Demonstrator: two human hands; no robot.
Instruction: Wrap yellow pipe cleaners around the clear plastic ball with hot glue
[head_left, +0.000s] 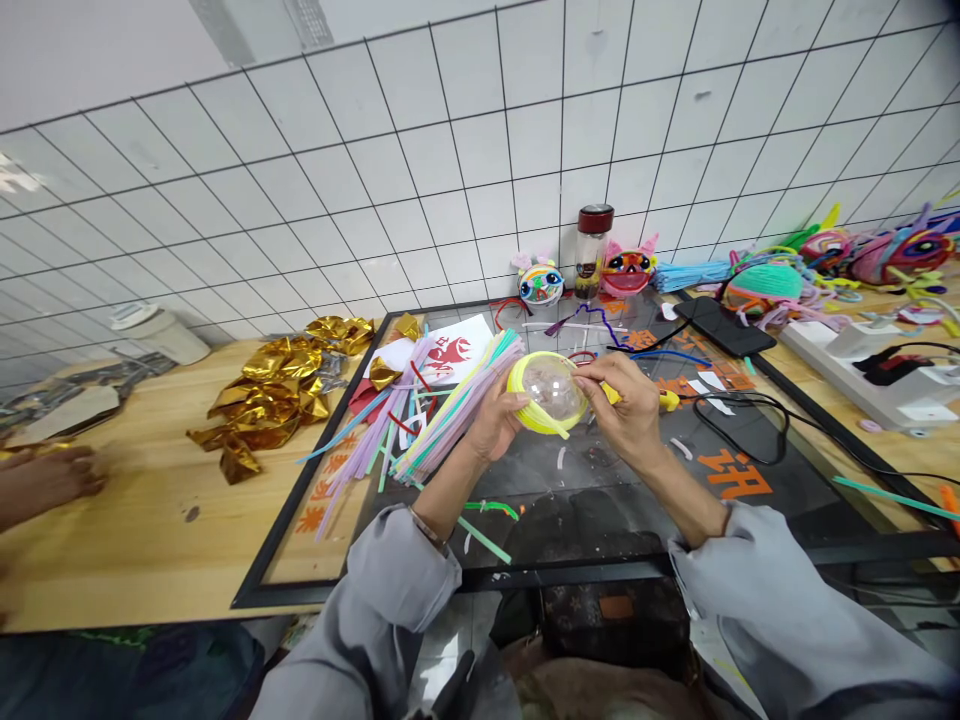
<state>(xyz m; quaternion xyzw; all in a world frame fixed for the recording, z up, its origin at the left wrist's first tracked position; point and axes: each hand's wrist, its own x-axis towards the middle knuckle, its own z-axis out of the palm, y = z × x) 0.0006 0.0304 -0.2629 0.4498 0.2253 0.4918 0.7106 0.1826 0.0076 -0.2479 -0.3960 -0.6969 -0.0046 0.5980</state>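
Above the dark glass board, a clear plastic ball (553, 386) has yellow pipe cleaner (541, 420) coiled round its edge, with a loose end at the lower right. My left hand (496, 420) is closed round the ball's left side, thumb on the yellow coils. At the right edge, thumb and fingertips of my right hand (626, 405) are pinched together on the yellow pipe cleaner; their tips partly hide it. Behind the right hand lies a yellow tool (669, 400) with a black cable, mostly covered. A bundle of pastel pipe cleaners (457, 405) lies beside my left hand.
Crumpled gold foil (274, 385) lies left, near another person's hand (64, 475). Along the wall stand a glass bottle (592, 250) and decorated balls (540, 284). A black phone (727, 326), white power strip (862, 375) and looping cable (784, 425) occupy the right side.
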